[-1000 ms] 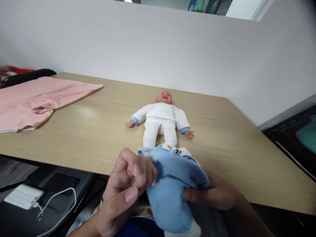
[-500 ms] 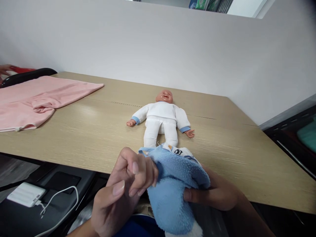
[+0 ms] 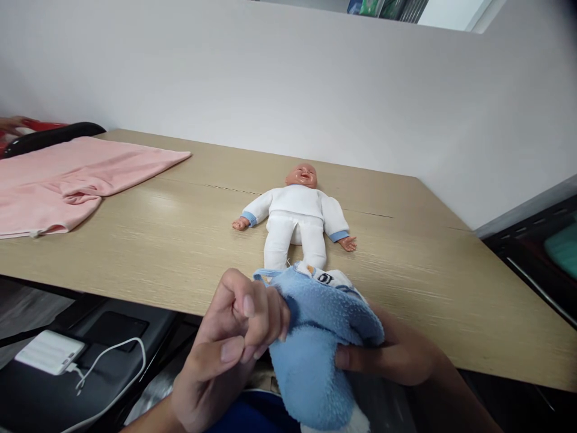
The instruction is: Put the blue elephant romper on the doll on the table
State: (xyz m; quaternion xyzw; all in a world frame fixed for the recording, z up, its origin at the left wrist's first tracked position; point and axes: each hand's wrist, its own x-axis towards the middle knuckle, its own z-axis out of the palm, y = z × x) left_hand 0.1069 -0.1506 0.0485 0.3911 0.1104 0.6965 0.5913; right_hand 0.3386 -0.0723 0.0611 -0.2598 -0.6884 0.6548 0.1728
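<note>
A fuzzy light-blue garment (image 3: pixel 315 373), with white patches and dark lettering at its top, hangs bunched at the table's near edge. My right hand (image 3: pixel 392 358) grips it from the right, thumb on the front and the other fingers hidden behind the cloth. To its left, my left hand (image 3: pixel 238 343) is closed with curled fingers beside the fabric. The thumb tip meets the fingers, and whatever may be between them does not show. Beyond the garment a baby doll (image 3: pixel 295 204) lies face up in white clothes with blue cuffs, its feet hidden by the cloth.
Pink fabric (image 3: pixel 81 174) is spread on the left of the wooden table (image 3: pixel 180 252). Below, a white power bank (image 3: pixel 49 352) with a cable and a dark phone-like slab (image 3: pixel 116 331) rest on a black seat. Another person's hand (image 3: pixel 13 124) shows at far left.
My left thumb has moved up to the curled fingers, closing the gap between them. My right hand, the garment and the doll look unchanged apart from a slight camera shift.
</note>
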